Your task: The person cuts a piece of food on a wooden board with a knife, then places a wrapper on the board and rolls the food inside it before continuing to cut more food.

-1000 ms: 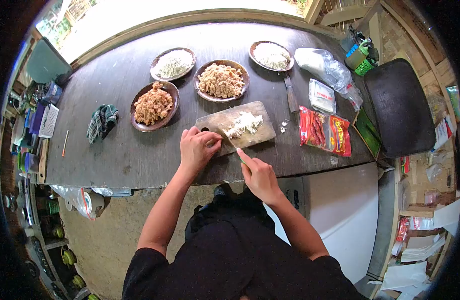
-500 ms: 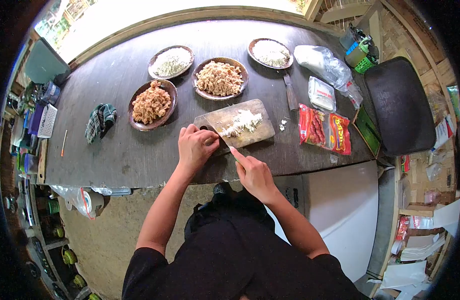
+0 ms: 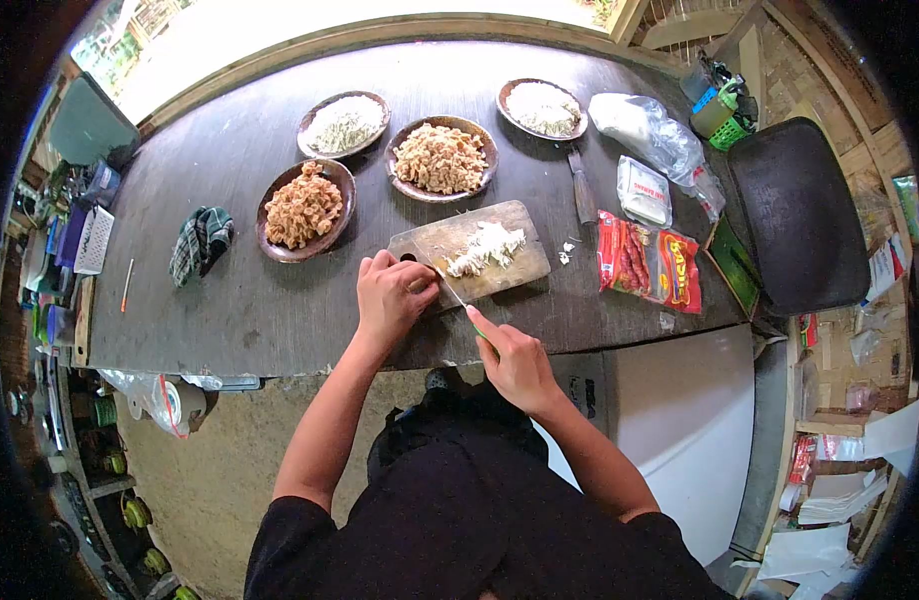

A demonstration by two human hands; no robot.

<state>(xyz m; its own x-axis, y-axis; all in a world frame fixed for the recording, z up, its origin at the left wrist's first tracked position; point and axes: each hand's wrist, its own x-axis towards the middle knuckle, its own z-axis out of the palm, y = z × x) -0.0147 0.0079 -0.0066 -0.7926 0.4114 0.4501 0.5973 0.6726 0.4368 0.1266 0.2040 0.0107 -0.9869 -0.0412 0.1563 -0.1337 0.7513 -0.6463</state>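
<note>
A wooden cutting board (image 3: 528,268) lies near the table's front edge, bearing a pile of pale, finely chopped food (image 3: 488,248). My left hand (image 3: 392,296) rests at the board's left end with its fingers curled; whatever is beneath the fingertips is hidden. My right hand (image 3: 520,362) grips a small knife (image 3: 455,291), a bit of green handle showing. Its blade slants up and left, its tip beside my left fingers. A few pale scraps (image 3: 567,250) lie right of the board.
Beyond the board stand bowls of brown crumbly food (image 3: 442,158) (image 3: 302,208) and plates of pale shreds (image 3: 345,125) (image 3: 543,108). A cleaver-like tool (image 3: 583,188), red food packets (image 3: 648,262) and plastic bags (image 3: 648,128) sit right. A checked cloth (image 3: 202,245) lies left.
My right hand has shifted slightly right and toward me, drawing the knife back with it. My left hand has stayed nearly in place.
</note>
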